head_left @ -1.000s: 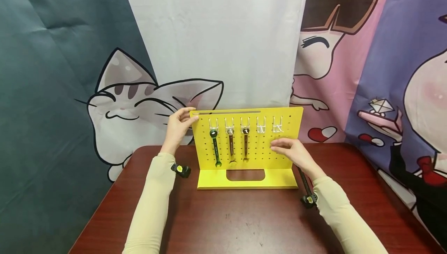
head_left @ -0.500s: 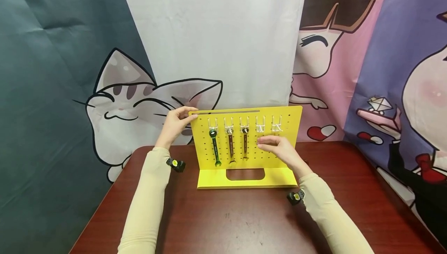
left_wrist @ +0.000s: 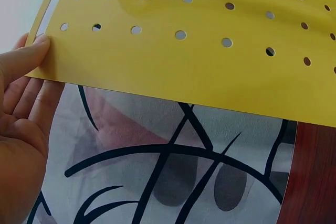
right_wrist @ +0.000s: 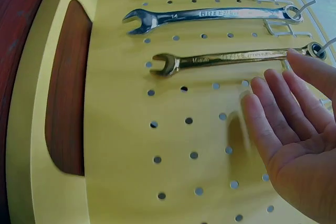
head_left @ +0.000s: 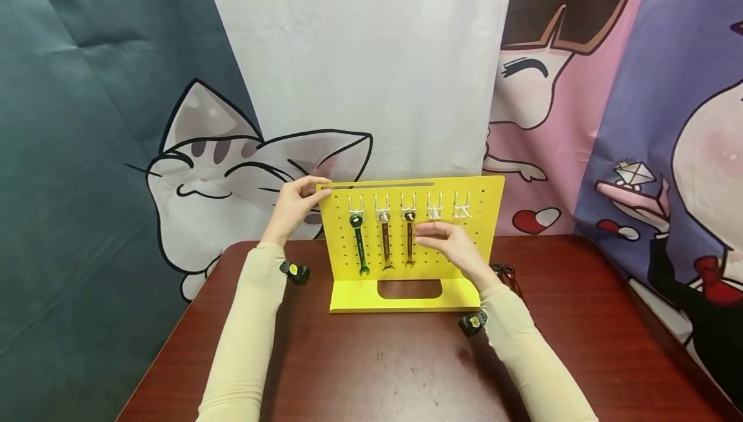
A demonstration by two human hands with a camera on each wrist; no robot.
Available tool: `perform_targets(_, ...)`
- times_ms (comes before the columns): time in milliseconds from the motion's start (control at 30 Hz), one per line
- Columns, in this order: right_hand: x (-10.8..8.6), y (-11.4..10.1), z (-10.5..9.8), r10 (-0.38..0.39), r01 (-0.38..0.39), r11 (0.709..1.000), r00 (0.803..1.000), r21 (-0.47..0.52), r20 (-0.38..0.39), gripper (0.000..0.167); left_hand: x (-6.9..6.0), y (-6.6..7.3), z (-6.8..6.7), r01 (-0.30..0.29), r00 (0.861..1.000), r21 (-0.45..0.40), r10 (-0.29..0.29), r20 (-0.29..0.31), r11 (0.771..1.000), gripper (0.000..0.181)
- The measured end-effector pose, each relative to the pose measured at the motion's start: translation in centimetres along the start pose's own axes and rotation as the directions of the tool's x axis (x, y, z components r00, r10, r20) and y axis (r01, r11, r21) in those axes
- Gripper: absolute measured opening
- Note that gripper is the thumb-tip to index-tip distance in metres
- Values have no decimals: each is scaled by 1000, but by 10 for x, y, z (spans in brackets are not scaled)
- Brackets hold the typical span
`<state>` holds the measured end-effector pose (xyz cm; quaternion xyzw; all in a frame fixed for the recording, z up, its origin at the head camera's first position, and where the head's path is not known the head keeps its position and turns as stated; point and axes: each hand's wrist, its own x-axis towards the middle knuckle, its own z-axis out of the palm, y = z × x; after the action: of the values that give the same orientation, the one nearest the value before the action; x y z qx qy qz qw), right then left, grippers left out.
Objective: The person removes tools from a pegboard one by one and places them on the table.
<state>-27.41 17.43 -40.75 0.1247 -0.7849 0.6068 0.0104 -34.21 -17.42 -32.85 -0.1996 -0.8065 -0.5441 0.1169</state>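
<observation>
While the gold wrench (right_wrist: 231,57) hangs by its ring on the face of the yellow board (head_left: 398,248), forked end down, the right hand (head_left: 449,244) is just beside it, in front of the board. Fingers of that hand extended and close together; holding nothing. Thumb tip overlaps the wrench near its ring in the right wrist view; cannot tell if they touch.

Left of it on the board: silver wrench (right_wrist: 220,13), stamped 14, then green wrench (head_left: 360,248), nearest the board's left edge. Both hang the same way, ring up. Right of it on the board: two more pairs of white hooks (head_left: 462,209).

Left hand (head_left: 295,206) at the board's upper left corner, pinching it: thumb on the front face, fingers behind.

Board stands on its flat base (head_left: 354,296), a slot cut through, dark red table (head_left: 377,357) showing beneath. On the table right of the board, ring-ended tools (head_left: 513,281), partly hidden by the right arm; one looks red. Pale sleeves (head_left: 240,331) come in from in front of the board, a small black camera at each wrist. Behind the board, cloth (head_left: 348,54) printed with cartoon figures, a cat at left.
</observation>
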Motion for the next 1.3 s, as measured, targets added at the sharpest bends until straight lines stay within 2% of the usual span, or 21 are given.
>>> perform_targets(267, 3, -1, 14, 17, -16, 998, 1000, 64, -26, 47, 1, 2, 2, -9, 1000, 12, 9, 9, 1000, 27)
perform_targets(367, 5, 5, 17, 14, -10, 996, 999, 84, -39, 47, 1, 2, 2, -4, 1000, 23, 3, 11, 1000, 28)
perform_targets(500, 5, 8, 19, 10, -7, 997, 999, 76, -48, 49, 1, 2, 3, -7, 1000, 24, 7, 2, 1000, 26)
perform_targets(933, 9, 10, 25, 7, 2, 986, 999, 169, -54, 39, -1, 0, 1, -4, 1000, 35, 5, -18, 999, 27)
perform_targets(1300, 8, 6, 24, -9, 22, 974, 998, 225, -57, 33, 0, -1, 1, 8, 1000, 11, -8, 3, 1000, 30)
